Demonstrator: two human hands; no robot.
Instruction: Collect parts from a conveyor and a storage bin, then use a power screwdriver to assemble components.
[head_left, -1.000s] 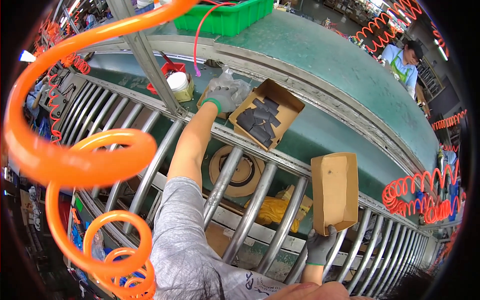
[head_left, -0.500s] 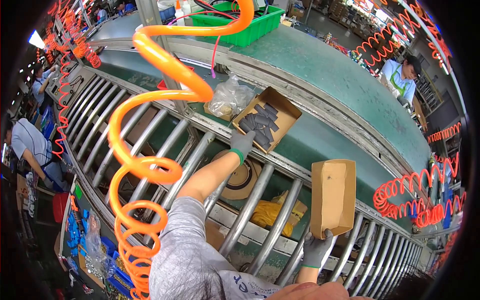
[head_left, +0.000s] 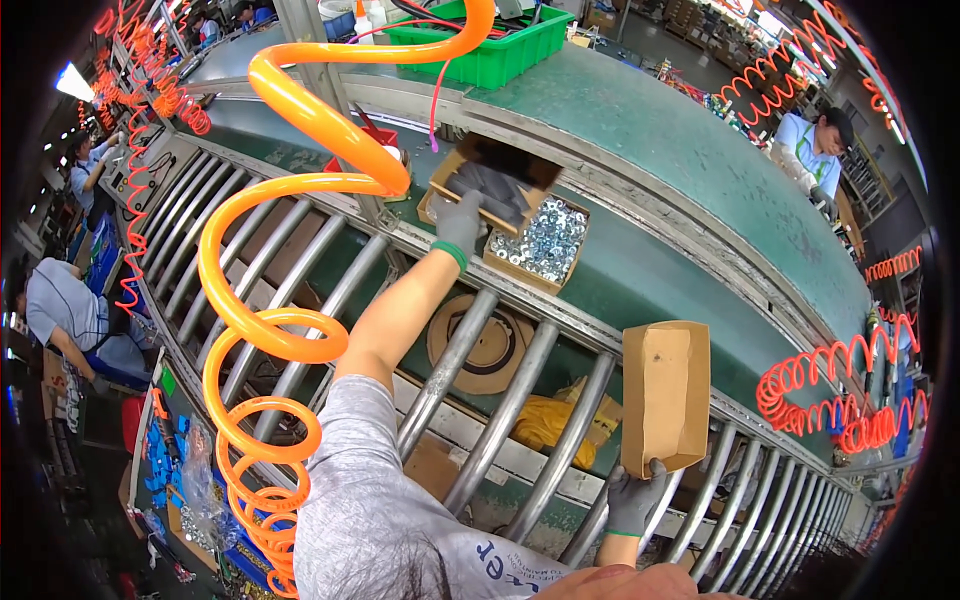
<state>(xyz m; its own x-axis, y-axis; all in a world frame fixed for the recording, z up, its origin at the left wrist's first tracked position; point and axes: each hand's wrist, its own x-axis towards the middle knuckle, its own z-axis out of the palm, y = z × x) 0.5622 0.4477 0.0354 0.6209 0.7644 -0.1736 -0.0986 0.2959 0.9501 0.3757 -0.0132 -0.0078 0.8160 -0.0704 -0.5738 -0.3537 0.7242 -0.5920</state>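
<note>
My left hand (head_left: 460, 224), in a grey glove with a green cuff, grips the near edge of a cardboard box (head_left: 506, 224). Short dark grey tube-like pieces (head_left: 488, 186) lie inside it, blurred. Just right of this box, and partly covered by it, a second box (head_left: 528, 281) is full of small shiny metal parts (head_left: 545, 240) that look like nuts or washers. My right hand (head_left: 634, 500), also gloved, holds the lower end of a long cardboard box (head_left: 664, 400) above the rollers, thumb over its rim. The bare bottom of that box shows.
Metal rollers (head_left: 500, 420) run between me and the green bench (head_left: 640, 130). A thick orange coiled hose (head_left: 275, 340) hangs close on my left. A green crate (head_left: 500, 55) and a red bin (head_left: 365, 145) stand behind. Co-workers (head_left: 810, 150) are at both sides.
My left hand has moved the box of grey pieces left and away from me, uncovering the box of metal parts. My right hand and its box stay nearly still.
</note>
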